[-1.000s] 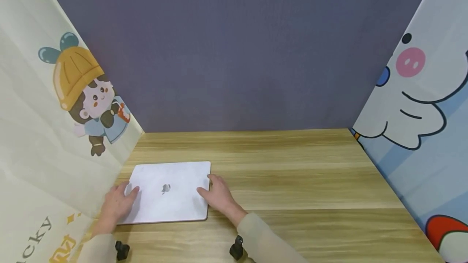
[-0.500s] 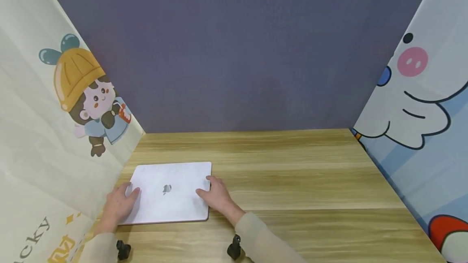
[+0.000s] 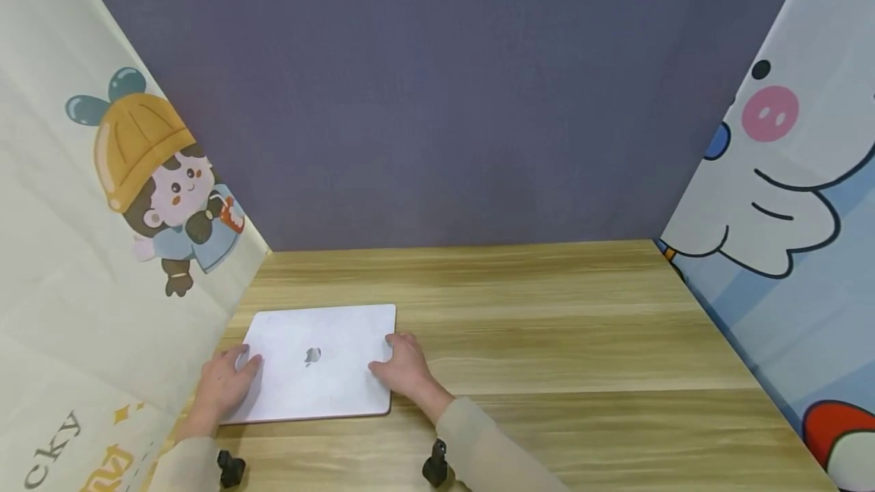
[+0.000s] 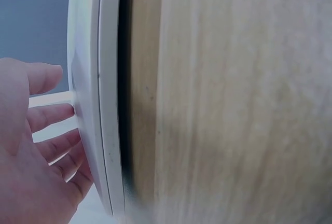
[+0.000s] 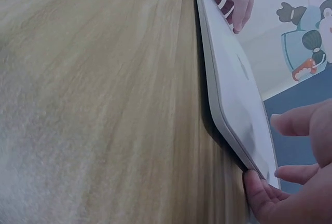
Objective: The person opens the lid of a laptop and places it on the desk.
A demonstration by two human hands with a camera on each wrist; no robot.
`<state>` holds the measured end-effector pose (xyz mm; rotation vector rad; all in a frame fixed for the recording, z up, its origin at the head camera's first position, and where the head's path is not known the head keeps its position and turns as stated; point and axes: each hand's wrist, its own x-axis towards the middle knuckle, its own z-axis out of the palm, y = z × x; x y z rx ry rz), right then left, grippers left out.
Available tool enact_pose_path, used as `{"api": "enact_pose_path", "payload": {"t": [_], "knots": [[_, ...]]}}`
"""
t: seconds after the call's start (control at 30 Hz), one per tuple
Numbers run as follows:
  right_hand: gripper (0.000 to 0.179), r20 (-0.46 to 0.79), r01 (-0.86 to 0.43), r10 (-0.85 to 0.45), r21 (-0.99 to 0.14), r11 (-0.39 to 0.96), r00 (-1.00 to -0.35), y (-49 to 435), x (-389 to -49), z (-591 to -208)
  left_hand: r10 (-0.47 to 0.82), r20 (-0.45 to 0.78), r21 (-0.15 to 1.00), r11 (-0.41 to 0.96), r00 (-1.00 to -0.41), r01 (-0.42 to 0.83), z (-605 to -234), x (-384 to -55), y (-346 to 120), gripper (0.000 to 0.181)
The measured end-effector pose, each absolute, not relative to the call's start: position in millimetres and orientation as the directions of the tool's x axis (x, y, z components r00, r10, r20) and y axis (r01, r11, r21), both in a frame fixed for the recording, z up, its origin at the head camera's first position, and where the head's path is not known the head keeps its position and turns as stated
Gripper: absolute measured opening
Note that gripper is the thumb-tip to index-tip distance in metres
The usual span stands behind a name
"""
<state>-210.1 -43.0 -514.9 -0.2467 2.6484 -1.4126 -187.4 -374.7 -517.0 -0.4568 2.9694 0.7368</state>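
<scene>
A wooden table [image 3: 547, 340] bears, on its left part, a closed laptop [image 3: 328, 389]. The left hand [image 3: 224, 387] touches its left edge, the right hand [image 3: 406, 372] its right — both with relaxed fingers — and between them is an apple logo [image 3: 313, 356].

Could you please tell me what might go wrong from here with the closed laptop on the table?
The closed laptop could slip if lifted, since the left grip and right grip are at its short sides and it looks smooth.
The left grip appears close to the cream printed wall, so a shift that way might bump it.
One fingertip of the right grip sits low, near the wooden tabletop, and might get pinched.
</scene>
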Motion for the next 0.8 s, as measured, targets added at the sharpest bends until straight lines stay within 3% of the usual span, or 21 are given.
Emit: {"api": "enact_pose_path", "payload": {"t": [0.8], "knots": [[0.060, -0.030, -0.132, -0.229, -0.741, 0.658, -0.973, -39, -221, -518, -0.334, -0.096, 0.482, 0.808, -0.938, -0.338, -522, -192, -364, 0.058]]}}
